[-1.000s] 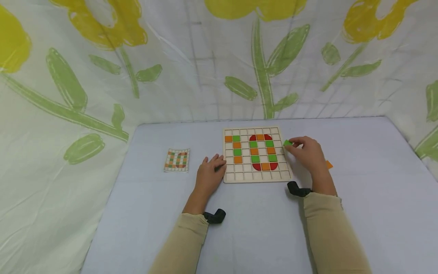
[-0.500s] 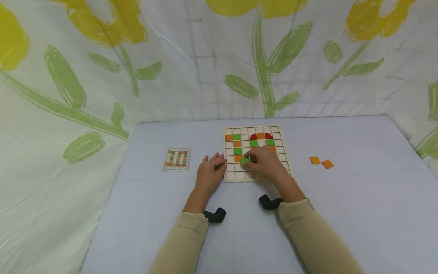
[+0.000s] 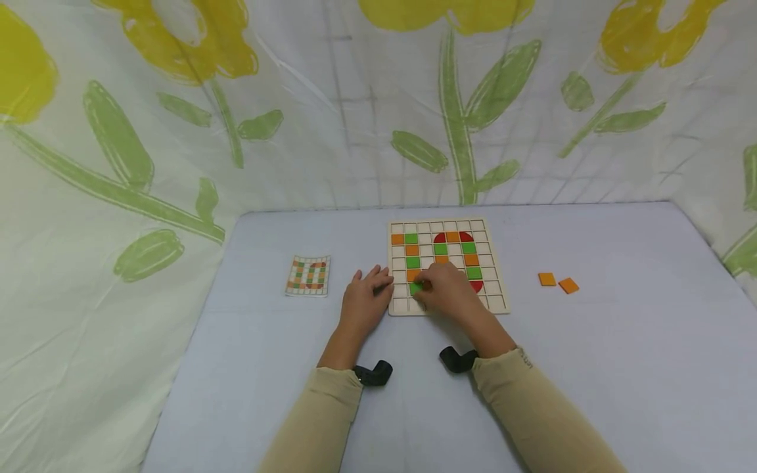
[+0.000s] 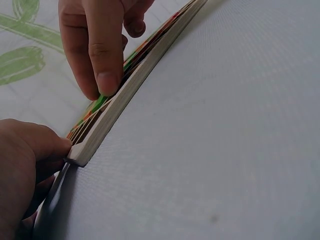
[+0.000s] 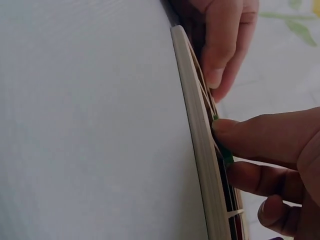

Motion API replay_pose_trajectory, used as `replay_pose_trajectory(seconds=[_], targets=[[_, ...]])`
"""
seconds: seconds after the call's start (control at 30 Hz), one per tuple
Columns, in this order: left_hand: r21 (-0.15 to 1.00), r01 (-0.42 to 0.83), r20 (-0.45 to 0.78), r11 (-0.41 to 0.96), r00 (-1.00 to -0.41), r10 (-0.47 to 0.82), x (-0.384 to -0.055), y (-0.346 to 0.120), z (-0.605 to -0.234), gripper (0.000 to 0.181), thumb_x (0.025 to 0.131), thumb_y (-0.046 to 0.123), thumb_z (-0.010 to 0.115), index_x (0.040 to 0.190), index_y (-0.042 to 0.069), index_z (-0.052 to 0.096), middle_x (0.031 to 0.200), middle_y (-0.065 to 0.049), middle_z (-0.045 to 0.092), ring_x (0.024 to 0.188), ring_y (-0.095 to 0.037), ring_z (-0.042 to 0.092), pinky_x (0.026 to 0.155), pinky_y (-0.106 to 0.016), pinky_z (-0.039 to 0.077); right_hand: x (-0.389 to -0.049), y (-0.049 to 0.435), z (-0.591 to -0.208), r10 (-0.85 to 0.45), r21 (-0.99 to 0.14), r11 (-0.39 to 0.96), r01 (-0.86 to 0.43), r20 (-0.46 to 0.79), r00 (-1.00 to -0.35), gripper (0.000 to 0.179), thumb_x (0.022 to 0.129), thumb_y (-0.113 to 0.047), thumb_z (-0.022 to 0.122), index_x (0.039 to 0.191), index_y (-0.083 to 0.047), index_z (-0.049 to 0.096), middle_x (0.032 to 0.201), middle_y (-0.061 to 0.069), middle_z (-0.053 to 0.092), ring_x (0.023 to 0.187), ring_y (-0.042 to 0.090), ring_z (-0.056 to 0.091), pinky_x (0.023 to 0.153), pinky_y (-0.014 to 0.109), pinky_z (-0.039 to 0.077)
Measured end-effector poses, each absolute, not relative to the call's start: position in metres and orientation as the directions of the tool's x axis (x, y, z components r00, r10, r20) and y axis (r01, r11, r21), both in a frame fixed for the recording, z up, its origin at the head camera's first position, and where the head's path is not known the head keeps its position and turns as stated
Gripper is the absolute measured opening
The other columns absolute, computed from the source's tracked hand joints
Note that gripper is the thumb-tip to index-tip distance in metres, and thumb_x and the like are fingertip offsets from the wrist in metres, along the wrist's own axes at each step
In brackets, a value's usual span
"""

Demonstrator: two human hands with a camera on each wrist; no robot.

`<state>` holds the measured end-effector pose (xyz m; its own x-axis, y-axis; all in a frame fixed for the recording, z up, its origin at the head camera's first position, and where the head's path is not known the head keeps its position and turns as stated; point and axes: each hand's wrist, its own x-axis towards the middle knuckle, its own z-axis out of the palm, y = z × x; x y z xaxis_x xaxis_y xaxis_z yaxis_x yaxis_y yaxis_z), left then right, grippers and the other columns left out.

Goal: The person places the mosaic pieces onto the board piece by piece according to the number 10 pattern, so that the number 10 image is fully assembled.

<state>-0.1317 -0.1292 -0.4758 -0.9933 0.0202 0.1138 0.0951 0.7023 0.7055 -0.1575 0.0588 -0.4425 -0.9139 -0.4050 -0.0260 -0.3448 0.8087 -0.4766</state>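
In the head view, a pale wooden grid board (image 3: 493,293) lies on the table, carrying orange, green and red tiles that form a "1" and a "0". My right hand (image 3: 452,292) pinches a green square tile (image 3: 415,289) between thumb and finger, low in the "1" column just under an orange tile. The right wrist view shows this green tile (image 5: 226,155) down at the grid, fingertips on both its sides. My left hand (image 3: 363,302) rests against the board's left edge, fingers relaxed; its thumb touches the corner. The right hand covers part of the "0".
Two loose orange square tiles, one nearer (image 3: 547,279) and one turned askew (image 3: 569,286), lie right of the board. A small pattern card (image 3: 307,276) lies to the left. Behind the table (image 3: 408,394) hangs a flower-painted white cloth (image 3: 355,118).
My right hand has carried the green tile from right of the board leftward across it, then down to the "1" column. The loose orange tiles came into full view. The left hand stays put.
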Motion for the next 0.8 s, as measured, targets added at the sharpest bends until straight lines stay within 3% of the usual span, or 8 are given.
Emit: replay_pose_trajectory(seconds=[0.17,0.8], targets=[[0.702,0.089,0.111,0.707,-0.994,0.014,-0.1307,-0.1286,-0.4761,0.022,0.094,0.021,0.067,0.113,0.013,0.075,0.13,0.0,0.065,0.134,-0.016,0.052,0.123,-0.042,0.022,-0.154,0.0562,-0.4432,-0.4,-0.468,0.807,-0.36,0.016,-0.916,0.021,0.083,-0.021,0.079,0.101,-0.011,0.078,0.086,0.002,0.067,0.084,0.021,0.054,0.074,0.036,0.048],[0.703,0.101,0.123,0.704,-0.992,0.019,-0.1312,-0.1284,-0.4742,0.022,0.093,0.022,0.068,0.113,0.013,0.075,0.131,0.0,0.065,0.134,-0.017,0.052,0.123,-0.042,0.023,-0.1526,0.0562,-0.446,-0.393,-0.463,0.81,-0.359,0.024,-0.919,0.022,0.083,-0.024,0.079,0.102,-0.012,0.078,0.088,0.002,0.068,0.085,0.021,0.054,0.073,0.035,0.047]])
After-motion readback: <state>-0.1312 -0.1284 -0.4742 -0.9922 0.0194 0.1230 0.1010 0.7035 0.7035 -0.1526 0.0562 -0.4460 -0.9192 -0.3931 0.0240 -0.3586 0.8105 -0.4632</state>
